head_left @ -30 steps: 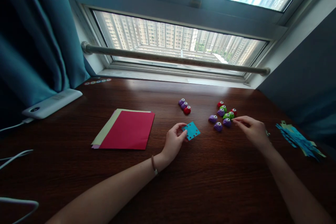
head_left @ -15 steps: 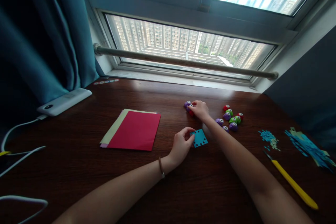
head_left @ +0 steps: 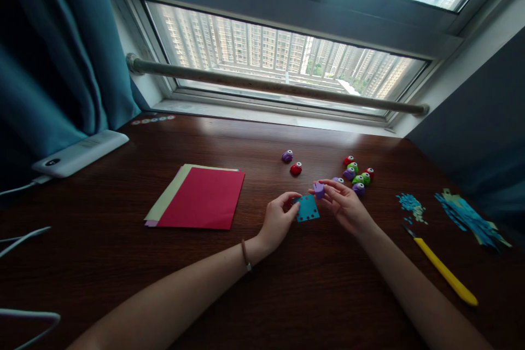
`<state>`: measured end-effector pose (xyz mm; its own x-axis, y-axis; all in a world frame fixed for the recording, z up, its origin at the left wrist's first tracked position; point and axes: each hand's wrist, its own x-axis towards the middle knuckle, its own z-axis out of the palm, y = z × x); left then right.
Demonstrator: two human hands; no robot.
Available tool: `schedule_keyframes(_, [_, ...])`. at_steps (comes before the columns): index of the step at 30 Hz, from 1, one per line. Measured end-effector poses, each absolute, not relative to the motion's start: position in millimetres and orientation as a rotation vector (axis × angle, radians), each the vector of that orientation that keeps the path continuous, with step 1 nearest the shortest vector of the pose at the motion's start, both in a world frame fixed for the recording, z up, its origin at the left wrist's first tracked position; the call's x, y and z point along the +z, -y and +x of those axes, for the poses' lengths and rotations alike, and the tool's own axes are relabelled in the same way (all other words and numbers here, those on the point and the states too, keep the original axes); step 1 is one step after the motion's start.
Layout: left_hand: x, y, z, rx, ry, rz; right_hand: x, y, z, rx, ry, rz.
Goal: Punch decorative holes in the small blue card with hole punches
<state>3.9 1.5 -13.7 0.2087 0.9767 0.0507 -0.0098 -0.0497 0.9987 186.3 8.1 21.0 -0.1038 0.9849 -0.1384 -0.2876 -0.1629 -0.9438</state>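
Note:
My left hand (head_left: 278,220) pinches the left edge of a small blue paper square (head_left: 308,208) with punched holes along its border, just above the dark wooden table (head_left: 262,284). My right hand (head_left: 343,203) holds a small purple paper punch (head_left: 319,190) at the square's upper right corner. Behind them, a purple punch (head_left: 287,156) and a red punch (head_left: 296,168) sit apart on the table. A cluster of several red, green and purple punches (head_left: 356,173) lies just beyond my right hand.
A stack of coloured paper with a red sheet on top (head_left: 197,203) lies to the left. A yellow-handled craft knife (head_left: 442,269) and blue paper scraps (head_left: 471,217) lie at the right. A white power bank (head_left: 80,152) with cables sits far left, by the teal curtain (head_left: 53,54).
My right hand reached to the three punches behind the square, took the purple middle one and brought it back to the blue square. The left hand stayed on the square.

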Motion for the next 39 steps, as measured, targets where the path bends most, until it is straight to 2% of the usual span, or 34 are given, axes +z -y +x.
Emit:
schedule_keyframes(5, [-12.8,-1.9,1.6,1.092,-1.036,1.352,10.6,21.1,199.7,1.67,0.769,-1.022])
schedule_keyframes(14, [-8.2,0.4,2.8,1.097,-0.958,1.219,8.3,27.5,191.6,1.407,0.952,-1.173])
schedule_keyframes(33, [-10.4,6.1,2.3,1.09,-1.014,1.46,6.7,33.1,184.6,1.47,1.019,-1.218])
schedule_keyframes(36, [-10.6,6.8,1.9,1.078,-1.039,1.513,7.5,33.5,187.7,1.357,1.183,-1.281])
schedule_keyframes(39, [-10.8,7.4,1.7,1.064,-1.069,1.543,7.1,33.4,192.0,1.09,1.415,-1.411])
